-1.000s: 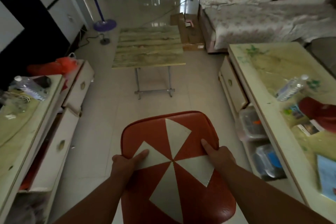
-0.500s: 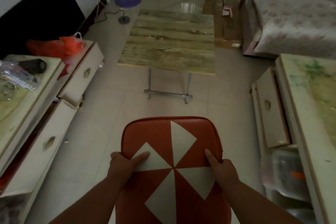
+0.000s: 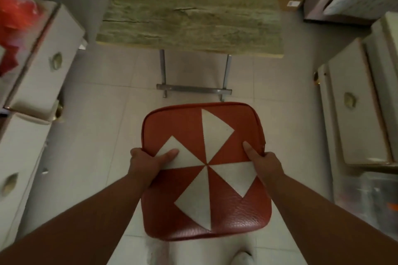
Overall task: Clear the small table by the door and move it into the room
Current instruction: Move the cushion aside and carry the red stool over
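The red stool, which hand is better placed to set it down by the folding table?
Neither clearly: left hand and right hand grip opposite edges of the red stool evenly, folding table straight ahead. Probably use both.

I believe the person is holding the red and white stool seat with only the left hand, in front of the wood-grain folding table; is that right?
Not quite: both hands hold it. The head view shows the left hand gripping the left edge of the red and white stool seat and the right hand gripping its right edge, each thumb on top. The wood-grain folding table does stand ahead of it.
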